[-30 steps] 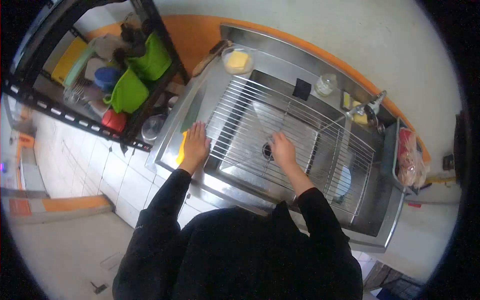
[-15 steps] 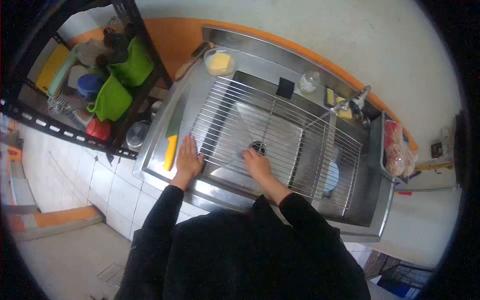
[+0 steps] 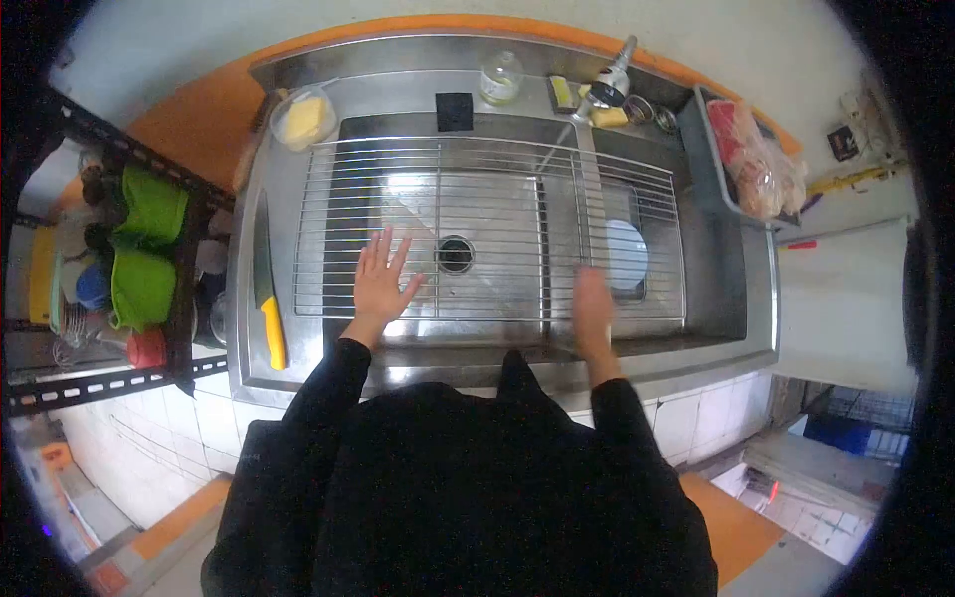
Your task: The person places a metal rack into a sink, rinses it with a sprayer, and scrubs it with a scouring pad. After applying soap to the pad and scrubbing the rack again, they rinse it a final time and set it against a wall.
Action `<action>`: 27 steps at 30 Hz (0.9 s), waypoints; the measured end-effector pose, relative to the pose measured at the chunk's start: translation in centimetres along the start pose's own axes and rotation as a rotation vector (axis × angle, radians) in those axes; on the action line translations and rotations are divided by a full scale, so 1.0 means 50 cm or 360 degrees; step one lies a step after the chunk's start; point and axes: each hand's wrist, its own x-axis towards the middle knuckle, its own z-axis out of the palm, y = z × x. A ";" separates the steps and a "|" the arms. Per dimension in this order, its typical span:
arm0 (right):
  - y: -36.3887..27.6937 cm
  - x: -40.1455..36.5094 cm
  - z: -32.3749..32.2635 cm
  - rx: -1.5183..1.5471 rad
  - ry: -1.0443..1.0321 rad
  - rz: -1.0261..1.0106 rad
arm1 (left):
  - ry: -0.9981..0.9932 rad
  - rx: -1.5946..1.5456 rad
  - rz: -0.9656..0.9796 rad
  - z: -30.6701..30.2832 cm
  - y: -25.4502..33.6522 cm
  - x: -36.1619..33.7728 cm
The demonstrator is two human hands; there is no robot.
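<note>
A wire rack (image 3: 487, 149) lies across the steel sink (image 3: 398, 109), over the basin and its round drain (image 3: 455, 256). My left hand (image 3: 380, 284) is spread flat over the rack's left part, fingers apart, holding nothing. Over the front bars, right of the middle, my right hand (image 3: 594, 303) is smeared by motion, so its fingers do not show clearly. Left of the rack rests a knife with a yellow handle (image 3: 274, 333). Through the bars at the right a pale blue round thing (image 3: 627, 254) shows.
Along the back ledge stand a bowl with a yellow block (image 3: 304, 119), a black square (image 3: 456, 111), a glass jar (image 3: 500, 80) and a faucet (image 3: 619, 70). A grey bin (image 3: 708, 149) with bagged things is at right. A shelf with green baskets (image 3: 144, 289) stands left.
The view has turned and moved right. My right hand has gone from near the drain to the rack's right part; my left hand has shifted from the rack's left edge onto its bars.
</note>
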 end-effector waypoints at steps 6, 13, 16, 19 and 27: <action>-0.234 0.034 0.018 0.0199 -0.0468 0.0223 | 0.0041 0.0020 -0.0031 0.030 -0.004 0.001; -0.060 0.058 -0.108 0.0154 -0.0709 0.0414 | 0.0167 0.0072 -0.0256 0.041 -0.014 -0.017; -0.077 0.046 -0.057 -0.0044 -0.0404 0.0411 | 0.0137 0.0086 -0.0314 0.039 0.001 -0.010; -0.186 0.039 0.026 0.0231 -0.0597 0.0067 | 0.0051 -0.0035 -0.0272 0.039 -0.018 -0.019; -0.450 0.177 0.041 0.0792 -0.0920 -0.0371 | 0.0117 0.0004 -0.0463 0.002 -0.129 -0.109</action>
